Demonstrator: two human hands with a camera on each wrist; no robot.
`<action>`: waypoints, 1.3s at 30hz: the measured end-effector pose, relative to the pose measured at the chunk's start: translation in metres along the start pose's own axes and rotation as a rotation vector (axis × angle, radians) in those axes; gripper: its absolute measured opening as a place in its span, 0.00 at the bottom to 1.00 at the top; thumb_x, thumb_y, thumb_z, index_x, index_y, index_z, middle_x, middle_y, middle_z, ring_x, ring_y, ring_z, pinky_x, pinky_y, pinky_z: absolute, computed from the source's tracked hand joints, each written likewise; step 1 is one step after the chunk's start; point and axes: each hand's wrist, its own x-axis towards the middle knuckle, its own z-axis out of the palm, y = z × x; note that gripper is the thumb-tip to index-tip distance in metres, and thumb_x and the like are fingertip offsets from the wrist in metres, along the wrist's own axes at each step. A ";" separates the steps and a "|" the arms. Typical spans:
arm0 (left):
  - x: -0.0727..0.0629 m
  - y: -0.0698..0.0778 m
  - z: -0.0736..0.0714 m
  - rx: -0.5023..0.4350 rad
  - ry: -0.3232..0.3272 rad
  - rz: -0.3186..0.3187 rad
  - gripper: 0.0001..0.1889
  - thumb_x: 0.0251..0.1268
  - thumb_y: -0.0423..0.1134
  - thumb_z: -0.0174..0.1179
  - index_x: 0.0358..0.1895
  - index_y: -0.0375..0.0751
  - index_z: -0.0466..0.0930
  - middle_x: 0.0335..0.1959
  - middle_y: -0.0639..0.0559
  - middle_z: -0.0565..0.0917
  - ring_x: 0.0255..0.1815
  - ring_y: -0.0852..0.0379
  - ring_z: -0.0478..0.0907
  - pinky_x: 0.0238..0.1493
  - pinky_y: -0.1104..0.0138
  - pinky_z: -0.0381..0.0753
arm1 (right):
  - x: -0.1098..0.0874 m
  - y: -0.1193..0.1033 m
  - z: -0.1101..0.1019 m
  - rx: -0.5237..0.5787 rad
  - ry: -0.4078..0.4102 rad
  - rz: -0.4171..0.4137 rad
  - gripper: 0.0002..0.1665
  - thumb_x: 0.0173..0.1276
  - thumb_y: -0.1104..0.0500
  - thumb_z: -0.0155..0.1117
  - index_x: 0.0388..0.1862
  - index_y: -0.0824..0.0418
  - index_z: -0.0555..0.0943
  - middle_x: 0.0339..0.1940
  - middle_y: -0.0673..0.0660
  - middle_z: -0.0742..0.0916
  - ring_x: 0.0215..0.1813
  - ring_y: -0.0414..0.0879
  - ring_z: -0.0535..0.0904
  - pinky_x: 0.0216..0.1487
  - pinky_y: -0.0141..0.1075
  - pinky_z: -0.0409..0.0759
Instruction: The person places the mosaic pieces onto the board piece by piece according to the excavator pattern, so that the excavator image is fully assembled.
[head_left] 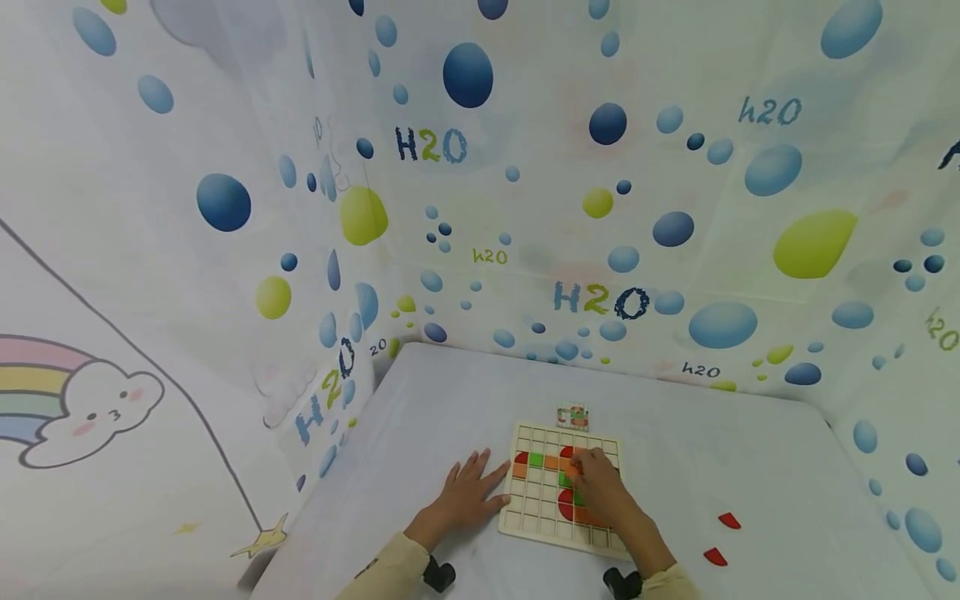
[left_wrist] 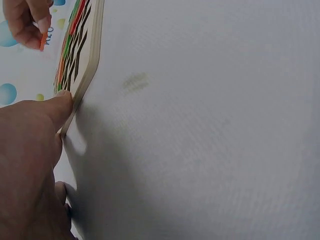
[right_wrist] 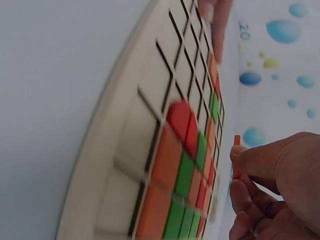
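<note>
A wooden grid board (head_left: 528,521) lies on the white table, partly filled with red, green and orange tiles. My right hand (head_left: 603,487) is over the board's right part and hides some of its squares. Between thumb and fingers it pinches a small orange tile (right_wrist: 237,140), held above the board in both wrist views. The left hand (head_left: 468,492) rests on the table with its fingers spread. Its thumb (left_wrist: 61,106) touches the board's left edge. Red rounded tiles (right_wrist: 179,117) and orange tiles (right_wrist: 165,155) sit side by side in the grid.
Behind the board lies a small card (head_left: 573,417) with a coloured pattern. Two loose red tiles with one curved side, a farther one (head_left: 729,521) and a nearer one (head_left: 716,557), lie right of the board. Printed cloth walls (head_left: 525,333) stand around the table.
</note>
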 end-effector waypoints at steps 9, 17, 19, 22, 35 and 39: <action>0.002 -0.007 0.010 -0.030 0.039 0.031 0.35 0.80 0.66 0.50 0.84 0.59 0.62 0.86 0.37 0.55 0.87 0.33 0.49 0.81 0.32 0.45 | 0.012 -0.035 0.042 -0.136 -0.002 -0.125 0.11 0.70 0.63 0.74 0.46 0.60 0.80 0.41 0.54 0.82 0.41 0.47 0.78 0.43 0.46 0.82; 0.001 -0.005 0.003 -0.011 -0.006 0.013 0.35 0.80 0.63 0.52 0.84 0.61 0.61 0.87 0.39 0.54 0.87 0.35 0.48 0.81 0.33 0.46 | 0.009 -0.041 0.061 -0.162 0.005 -0.186 0.08 0.70 0.63 0.75 0.41 0.55 0.82 0.39 0.49 0.80 0.40 0.42 0.77 0.42 0.40 0.82; 0.001 -0.003 0.001 0.001 -0.005 0.011 0.34 0.80 0.64 0.52 0.84 0.60 0.62 0.87 0.39 0.55 0.87 0.35 0.50 0.81 0.34 0.48 | 0.008 -0.043 0.061 -0.157 0.005 -0.197 0.08 0.69 0.63 0.76 0.41 0.55 0.83 0.39 0.49 0.80 0.40 0.42 0.77 0.42 0.40 0.82; 0.001 -0.002 0.002 0.021 -0.011 0.000 0.35 0.80 0.65 0.51 0.84 0.60 0.62 0.87 0.41 0.55 0.87 0.37 0.50 0.82 0.35 0.48 | 0.007 -0.044 0.059 -0.164 0.002 -0.210 0.07 0.69 0.63 0.76 0.41 0.56 0.84 0.40 0.49 0.81 0.41 0.44 0.79 0.45 0.42 0.83; 0.001 -0.001 0.002 0.018 0.003 0.009 0.35 0.80 0.63 0.53 0.83 0.58 0.63 0.86 0.39 0.56 0.86 0.34 0.51 0.81 0.33 0.50 | 0.009 -0.037 0.061 -0.040 -0.053 -0.196 0.05 0.73 0.66 0.71 0.39 0.56 0.85 0.40 0.48 0.82 0.44 0.42 0.79 0.48 0.41 0.84; 0.000 0.000 0.001 0.015 0.007 0.015 0.35 0.80 0.63 0.53 0.83 0.58 0.63 0.86 0.38 0.56 0.86 0.34 0.51 0.81 0.34 0.50 | 0.010 -0.037 0.064 0.003 -0.060 -0.191 0.06 0.75 0.65 0.69 0.37 0.56 0.85 0.38 0.47 0.82 0.42 0.39 0.77 0.44 0.38 0.82</action>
